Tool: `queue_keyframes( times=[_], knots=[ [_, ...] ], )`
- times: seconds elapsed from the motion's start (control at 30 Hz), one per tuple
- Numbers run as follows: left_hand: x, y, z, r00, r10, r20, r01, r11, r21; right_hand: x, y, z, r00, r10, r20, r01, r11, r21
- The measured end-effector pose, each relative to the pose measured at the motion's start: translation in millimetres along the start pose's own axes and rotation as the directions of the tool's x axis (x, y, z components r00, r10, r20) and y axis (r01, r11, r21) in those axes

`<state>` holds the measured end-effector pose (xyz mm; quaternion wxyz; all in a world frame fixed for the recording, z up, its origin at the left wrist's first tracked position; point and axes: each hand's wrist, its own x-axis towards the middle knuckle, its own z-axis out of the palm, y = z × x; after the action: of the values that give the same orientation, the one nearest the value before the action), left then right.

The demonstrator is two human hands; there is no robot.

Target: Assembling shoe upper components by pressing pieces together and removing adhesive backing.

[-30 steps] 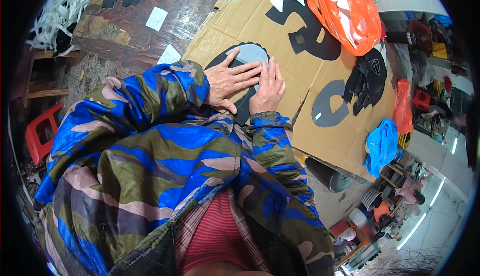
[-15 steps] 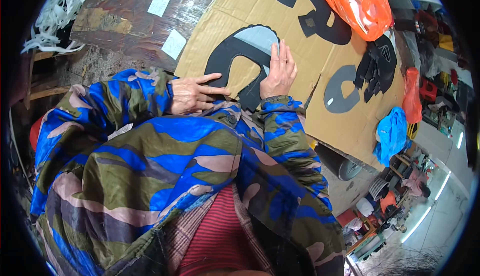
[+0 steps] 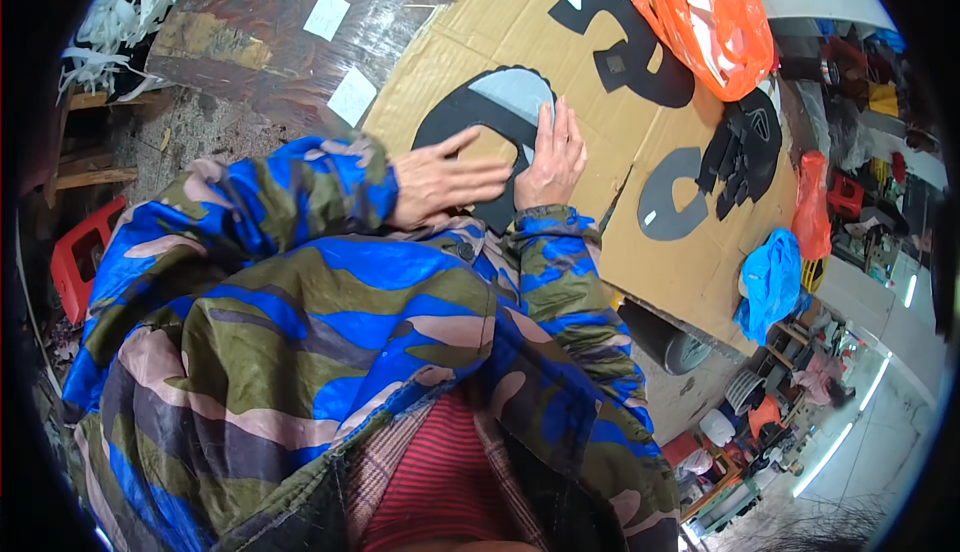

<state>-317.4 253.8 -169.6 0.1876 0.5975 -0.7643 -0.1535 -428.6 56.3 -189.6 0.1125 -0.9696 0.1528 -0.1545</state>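
A black horseshoe-shaped shoe upper (image 3: 440, 117) with a light grey toe panel (image 3: 510, 92) and a scalloped outer edge lies flat on a cardboard sheet (image 3: 600, 162). My left hand (image 3: 445, 182) is stretched out over its near left part, fingers apart, and covers that end. Against the right side of the upper rests my right hand (image 3: 550, 162), fingers straight and lying flat near the grey panel. Neither hand pinches anything that I can see. Part of the upper's near end is hidden by my hands and sleeves.
Further right on the cardboard lie more dark uppers (image 3: 655, 77), a grey horseshoe piece (image 3: 660, 202) and a black pile of pieces (image 3: 745, 147). An orange plastic bag (image 3: 745, 57) and a blue bag (image 3: 770, 277) sit along the edge. Two paper squares (image 3: 352, 97) lie left.
My left hand has slid right across the upper's opening, from its left end toward my right hand. My right hand stays nearly where it was.
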Motion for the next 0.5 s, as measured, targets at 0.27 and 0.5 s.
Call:
queue_keyframes(
  times=[0.27, 0.5],
  knots=[
    [-52, 1, -17, 0.961, 0.192, -0.197, -0.227, 0.959, -0.173, 10, 0, -18, 0.999, 0.008, 0.035, -0.006, 0.998, -0.056],
    [39, -59, -90, 0.832, -0.01, -0.555, -0.015, 0.999, -0.041, 50, 16, -49, 0.973, -0.124, 0.193, 0.083, 0.974, 0.211]
  ],
)
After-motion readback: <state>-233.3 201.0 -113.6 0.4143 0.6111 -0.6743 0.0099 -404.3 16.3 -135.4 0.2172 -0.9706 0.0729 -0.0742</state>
